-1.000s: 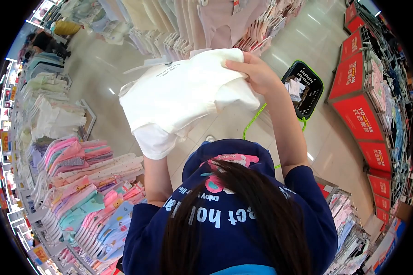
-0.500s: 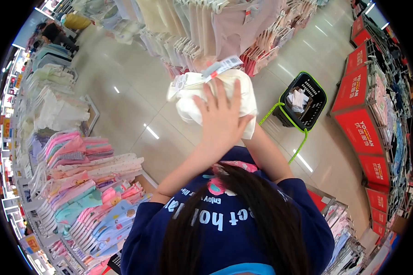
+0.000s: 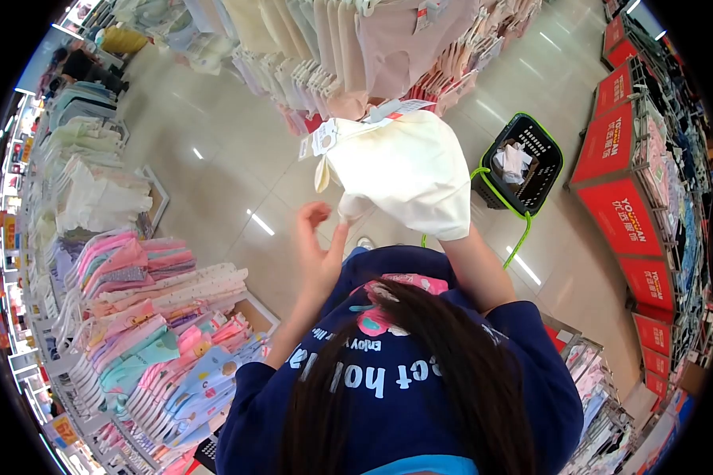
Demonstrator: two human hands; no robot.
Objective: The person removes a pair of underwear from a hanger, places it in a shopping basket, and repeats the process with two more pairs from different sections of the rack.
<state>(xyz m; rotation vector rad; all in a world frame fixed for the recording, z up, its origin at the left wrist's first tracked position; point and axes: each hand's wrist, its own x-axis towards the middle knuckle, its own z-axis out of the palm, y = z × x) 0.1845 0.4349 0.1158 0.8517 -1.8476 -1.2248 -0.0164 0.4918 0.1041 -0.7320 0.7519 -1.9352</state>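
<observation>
Our L hand (image 3: 320,240) hung near the white garment (image 3: 408,174) — grip wide & loosely curled. R hand was hidden under it — couldn't tell its grip.

- A clothing shop: pastel garments (image 3: 146,352) hang in close rows on several sides.
- Red panels (image 3: 615,224) with Chinese lettering line the right side.
- A green-rimmed shopping basket (image 3: 540,188) stands on the glossy tiled floor (image 3: 226,170).
</observation>
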